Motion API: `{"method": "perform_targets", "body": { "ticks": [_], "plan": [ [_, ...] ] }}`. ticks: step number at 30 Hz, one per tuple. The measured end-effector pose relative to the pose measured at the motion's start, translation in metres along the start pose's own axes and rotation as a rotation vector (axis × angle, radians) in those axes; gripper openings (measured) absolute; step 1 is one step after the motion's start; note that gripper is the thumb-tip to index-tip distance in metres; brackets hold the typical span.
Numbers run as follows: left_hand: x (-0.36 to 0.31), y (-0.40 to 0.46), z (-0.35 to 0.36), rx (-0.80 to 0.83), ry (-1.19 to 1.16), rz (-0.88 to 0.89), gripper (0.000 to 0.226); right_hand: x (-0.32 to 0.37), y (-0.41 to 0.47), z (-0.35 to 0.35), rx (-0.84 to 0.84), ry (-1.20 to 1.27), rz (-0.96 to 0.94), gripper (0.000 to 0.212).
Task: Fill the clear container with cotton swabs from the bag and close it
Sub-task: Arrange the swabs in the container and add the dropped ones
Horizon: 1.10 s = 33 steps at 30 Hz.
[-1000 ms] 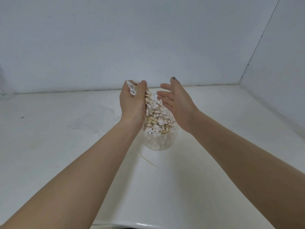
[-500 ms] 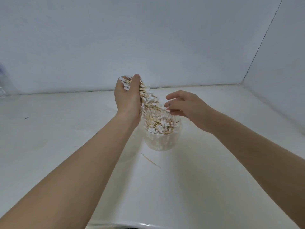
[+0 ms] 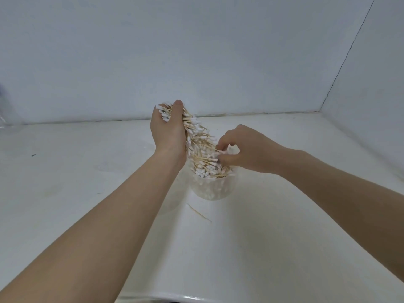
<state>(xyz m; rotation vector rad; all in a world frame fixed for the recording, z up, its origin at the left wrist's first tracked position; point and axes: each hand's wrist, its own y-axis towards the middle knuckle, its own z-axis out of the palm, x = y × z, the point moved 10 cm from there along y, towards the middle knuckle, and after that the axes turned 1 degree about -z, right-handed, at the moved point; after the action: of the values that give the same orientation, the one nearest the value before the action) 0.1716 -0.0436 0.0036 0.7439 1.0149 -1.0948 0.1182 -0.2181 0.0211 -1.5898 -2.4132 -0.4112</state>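
Observation:
A clear round container [image 3: 213, 189] stands upright on the white counter, with cotton swabs inside it. A thick, messy bundle of wooden-stick cotton swabs [image 3: 201, 149] slopes from my left hand down into the container's mouth and heaps above the rim. My left hand [image 3: 169, 130] is shut on the upper end of the bundle, raised above and left of the container. My right hand [image 3: 244, 149] is at the container's right rim, its fingertips pinching the swabs on top of the heap. No lid is visible.
One loose swab stick [image 3: 200, 213] lies on the counter just in front of the container. A crumpled clear plastic bag [image 3: 122, 158] lies flat left of my left arm. A clear object [image 3: 6, 114] sits at the far left by the wall. Walls close the back and right.
My right hand turned palm down and dropped from beside the bundle onto the heap, closing its fingers on swabs. My left hand rose a little with the bundle.

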Motion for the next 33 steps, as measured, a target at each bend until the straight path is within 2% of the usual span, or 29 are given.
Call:
{"method": "perform_targets", "body": {
  "ticks": [2, 6, 11, 14, 16, 19, 23, 24, 26, 28, 31, 33],
  "plan": [
    [0.001, 0.000, 0.000, -0.005, 0.004, 0.004, 0.017, -0.006, 0.000, -0.005, -0.105, 0.059, 0.010, 0.014],
    [0.002, 0.000, 0.000, -0.013, 0.002, 0.001, 0.018, -0.015, 0.001, -0.005, -0.201, 0.052, 0.054, 0.008],
    [0.003, 0.003, -0.006, -0.049, -0.008, 0.007, 0.017, -0.022, 0.003, -0.008, -0.185, 0.244, 0.049, 0.021],
    [0.007, 0.006, -0.012, -0.088, -0.052, -0.023, 0.018, -0.036, 0.002, -0.013, -0.202, 0.345, 0.123, 0.018],
    [0.011, 0.008, -0.014, -0.101, -0.078, -0.045, 0.017, -0.039, 0.000, -0.012, -0.204, 0.311, 0.151, 0.019],
    [0.017, 0.006, -0.011, -0.092, -0.083, -0.072, 0.019, -0.043, -0.002, 0.004, -0.152, 0.252, 0.197, 0.034],
    [0.018, 0.004, -0.007, -0.082, -0.078, -0.072, 0.020, -0.055, -0.004, 0.042, 0.094, 0.595, 0.407, 0.051],
    [0.017, 0.005, -0.008, -0.087, -0.081, -0.064, 0.019, -0.054, -0.003, 0.046, 0.111, 0.713, 0.435, 0.053],
    [0.017, 0.006, -0.008, -0.095, -0.082, -0.060, 0.020, -0.055, 0.000, 0.040, 0.015, 0.863, 0.480, 0.056],
    [0.016, 0.005, -0.008, -0.106, -0.079, -0.052, 0.021, -0.056, 0.002, 0.033, -0.050, 0.810, 0.511, 0.061],
    [0.020, 0.002, -0.009, -0.108, -0.076, -0.044, 0.021, -0.050, -0.001, 0.044, 0.028, 0.627, 0.507, 0.052],
    [0.023, 0.001, -0.010, -0.118, -0.081, -0.051, 0.021, -0.050, -0.004, 0.055, 0.090, 0.614, 0.506, 0.051]
  ]
}}
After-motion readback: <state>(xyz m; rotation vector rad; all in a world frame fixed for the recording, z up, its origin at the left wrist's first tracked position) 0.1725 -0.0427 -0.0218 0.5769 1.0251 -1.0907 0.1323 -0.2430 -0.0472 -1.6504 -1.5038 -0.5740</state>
